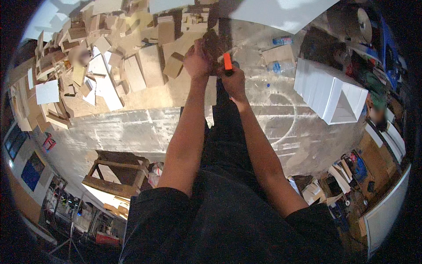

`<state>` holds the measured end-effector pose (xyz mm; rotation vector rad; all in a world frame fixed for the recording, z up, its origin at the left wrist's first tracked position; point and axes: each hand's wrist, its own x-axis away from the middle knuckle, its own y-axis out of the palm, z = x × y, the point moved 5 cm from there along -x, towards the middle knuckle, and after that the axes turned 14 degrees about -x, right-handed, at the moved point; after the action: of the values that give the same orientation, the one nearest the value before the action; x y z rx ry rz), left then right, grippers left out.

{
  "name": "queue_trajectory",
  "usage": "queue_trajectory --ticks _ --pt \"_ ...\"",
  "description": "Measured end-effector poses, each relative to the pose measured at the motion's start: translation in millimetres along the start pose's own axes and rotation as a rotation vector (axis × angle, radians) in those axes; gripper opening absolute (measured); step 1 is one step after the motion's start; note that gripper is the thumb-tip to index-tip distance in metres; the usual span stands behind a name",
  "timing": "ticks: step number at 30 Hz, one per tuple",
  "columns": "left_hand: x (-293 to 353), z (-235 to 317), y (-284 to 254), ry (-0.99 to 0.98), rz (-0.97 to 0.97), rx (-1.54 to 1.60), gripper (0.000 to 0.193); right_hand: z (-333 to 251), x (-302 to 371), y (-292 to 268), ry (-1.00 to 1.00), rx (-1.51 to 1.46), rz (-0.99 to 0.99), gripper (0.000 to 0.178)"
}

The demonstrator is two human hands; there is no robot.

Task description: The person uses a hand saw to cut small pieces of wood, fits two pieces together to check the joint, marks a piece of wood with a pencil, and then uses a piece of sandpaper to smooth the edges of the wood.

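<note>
Both my arms reach forward over the floor in front of me. My right hand (234,83) is closed round an orange-and-black tool (227,61); its exact kind does not show. Just left of it, my left hand (198,60) has its fingers curled in at the edge of a dark shadow, and what they hold, if anything, is hidden. A small wooden block (174,65) lies close to the left wrist. Beyond the hands, a dark patch hides whatever is between them.
Wood offcuts (134,72) and white boards (103,79) cover the left side. To the right are a white box-shaped cabinet (327,90), plastic bottles (283,67) and a large white panel (281,15). A wooden frame (116,174) stands at the lower left. Someone in green (376,86) is at far right.
</note>
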<state>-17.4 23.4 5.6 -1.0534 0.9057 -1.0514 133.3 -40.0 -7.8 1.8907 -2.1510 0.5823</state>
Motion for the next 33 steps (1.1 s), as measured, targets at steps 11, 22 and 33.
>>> queue_trajectory --ticks 11,22,33 --pt "87.2 39.8 -46.0 -0.243 -0.831 0.969 0.027 -38.0 50.5 -78.5 0.257 -0.315 -0.129 0.022" --pt "93.9 90.0 -78.2 -0.371 -0.899 1.327 0.023 -97.1 73.7 -117.8 0.284 -0.526 -0.178 0.023" --pt "95.2 116.8 -95.3 -0.21 -0.84 1.38 0.012 -119.8 71.8 -142.4 0.217 -0.452 -0.131 0.02"
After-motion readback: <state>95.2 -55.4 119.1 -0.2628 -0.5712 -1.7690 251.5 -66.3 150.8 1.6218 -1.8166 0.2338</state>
